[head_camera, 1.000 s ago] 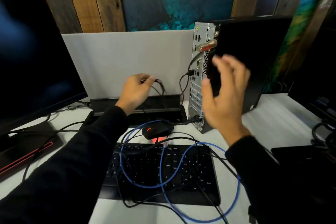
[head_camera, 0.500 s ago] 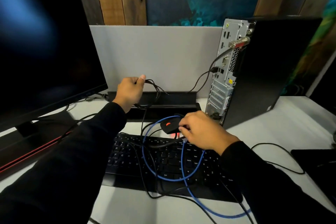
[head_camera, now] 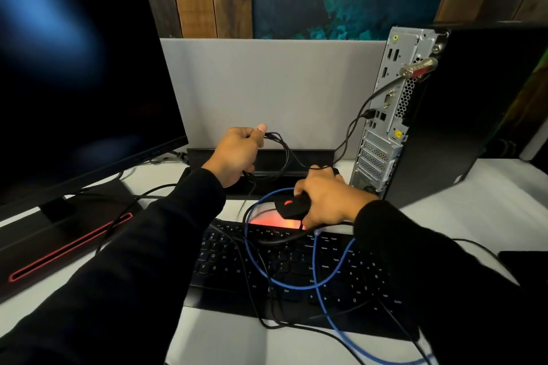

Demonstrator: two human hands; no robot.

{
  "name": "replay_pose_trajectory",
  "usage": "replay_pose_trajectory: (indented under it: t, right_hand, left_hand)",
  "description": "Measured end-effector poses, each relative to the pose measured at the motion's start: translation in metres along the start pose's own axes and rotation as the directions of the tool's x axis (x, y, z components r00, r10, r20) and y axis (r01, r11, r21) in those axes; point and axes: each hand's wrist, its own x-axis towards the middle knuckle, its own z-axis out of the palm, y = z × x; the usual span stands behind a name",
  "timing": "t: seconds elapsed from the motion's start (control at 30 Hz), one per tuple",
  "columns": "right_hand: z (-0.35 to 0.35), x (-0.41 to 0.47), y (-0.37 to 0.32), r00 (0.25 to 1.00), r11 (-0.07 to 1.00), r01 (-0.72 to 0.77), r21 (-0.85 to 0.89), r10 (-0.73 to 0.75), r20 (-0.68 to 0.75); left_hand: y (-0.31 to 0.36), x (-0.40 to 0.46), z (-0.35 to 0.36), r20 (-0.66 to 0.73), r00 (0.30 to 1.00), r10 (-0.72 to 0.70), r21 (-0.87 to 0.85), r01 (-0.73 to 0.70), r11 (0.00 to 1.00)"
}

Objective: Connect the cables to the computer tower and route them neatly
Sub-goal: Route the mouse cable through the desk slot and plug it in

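Left hand [head_camera: 234,154] pinches a coiled black cable [head_camera: 281,154] to keep slack tidy; right hand [head_camera: 329,201] grips the mouse [head_camera: 292,207], likely clearing it off the blue cable [head_camera: 317,281]

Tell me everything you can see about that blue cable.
The blue cable is thin, round and looks rubbery. It lies loose in a big crossing loop over the black keyboard, arcs behind the mouse that the right hand holds, and runs off the frame's bottom edge. Its ends are hidden.

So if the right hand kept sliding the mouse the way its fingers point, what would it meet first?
Probably the blue cable looped just past the mouse held by the right hand, though depth is hard to judge.
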Motion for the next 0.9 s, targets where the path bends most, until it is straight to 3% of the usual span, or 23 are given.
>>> replay_pose_trajectory:
  t: [0.07,0.13,0.27,0.3,0.4,0.53,0.6,0.67,0.77,0.9]
  right_hand:
    - [-0.013,-0.015,0.012,1.000,0.955,0.024,0.295,-0.029,0.013]
    - [-0.028,-0.031,0.024,0.998,0.804,0.041,0.594,-0.067,0.021]
    - [-0.041,-0.061,0.044,0.998,0.542,0.055,0.839,0.005,-0.069]
    - [-0.040,-0.067,0.048,0.996,0.525,0.048,0.850,0.037,-0.079]
    - [-0.027,-0.084,0.064,0.989,0.637,0.009,0.771,0.108,-0.102]
    - [-0.001,-0.116,0.095,0.973,0.669,-0.002,0.743,0.172,-0.152]
    - [0.013,-0.133,0.120,0.950,0.774,-0.037,0.632,0.223,-0.219]
    - [0.029,-0.146,0.147,0.914,0.891,-0.176,0.418,0.306,-0.268]
    - [0.046,-0.157,0.170,0.842,0.875,-0.372,0.309,0.458,-0.283]
    - [0.051,-0.153,0.172,0.801,0.855,-0.432,0.287,0.510,-0.314]
  left_hand:
    - [0.003,-0.003,-0.003,0.005,1.000,-0.022,-0.086,0.022,0.996]
    - [0.008,-0.004,-0.004,-0.001,0.999,-0.044,-0.157,0.043,0.987]
    - [0.010,-0.006,0.002,-0.012,0.998,-0.057,-0.287,0.051,0.956]
    - [0.010,-0.007,0.006,-0.011,0.999,-0.051,-0.293,0.046,0.955]
    - [0.007,-0.010,0.020,0.010,0.999,-0.044,-0.294,0.045,0.955]
    - [-0.001,-0.003,0.033,-0.059,0.996,-0.071,-0.238,0.055,0.970]
    - [-0.009,0.003,0.036,-0.113,0.991,-0.076,-0.189,0.054,0.980]
    - [-0.015,0.009,0.038,-0.158,0.985,-0.068,-0.153,0.044,0.987]
    - [-0.023,0.017,0.046,-0.222,0.972,-0.072,-0.161,0.036,0.986]
    - [-0.027,0.021,0.062,-0.271,0.961,-0.048,-0.189,-0.005,0.982]
